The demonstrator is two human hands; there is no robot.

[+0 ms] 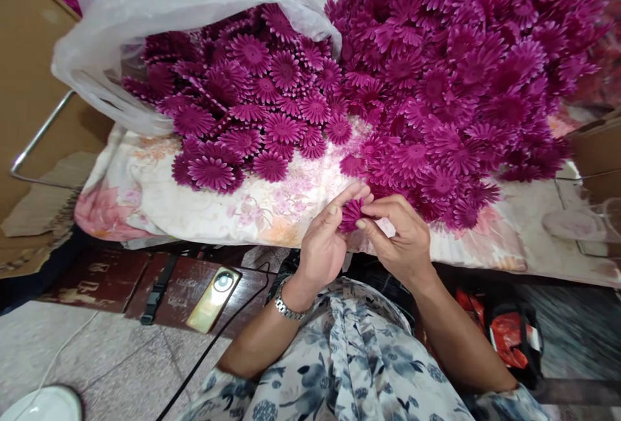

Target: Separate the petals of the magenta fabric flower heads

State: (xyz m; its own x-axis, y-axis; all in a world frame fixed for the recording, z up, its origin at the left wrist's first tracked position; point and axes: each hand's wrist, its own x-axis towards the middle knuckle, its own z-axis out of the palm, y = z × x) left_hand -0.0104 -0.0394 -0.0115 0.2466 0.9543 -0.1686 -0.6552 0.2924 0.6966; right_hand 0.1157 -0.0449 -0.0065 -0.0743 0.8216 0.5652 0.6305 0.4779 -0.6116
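Both hands meet over the front edge of the cloth-covered table. My left hand (324,240) curls around a small purple artificial flower head (352,215), thumb on its near side. From the right, my right hand (400,230) pinches the same petals between thumb and forefinger. The petals look bunched or stacked; whether it is one layer or more I cannot tell. A large heap of loose purple flower heads (436,85) lies just beyond my right hand. More purple flowers (281,127) spill from the mouth of a clear plastic bag (121,0) at the back left.
A floral cloth (272,214) covers the table. Cardboard boxes stand at the left (29,85) and right (599,149). On a dark wooden bench (189,272) lie a gold phone (213,300) and a black strap (158,288). A black cable (208,346) crosses the bench.
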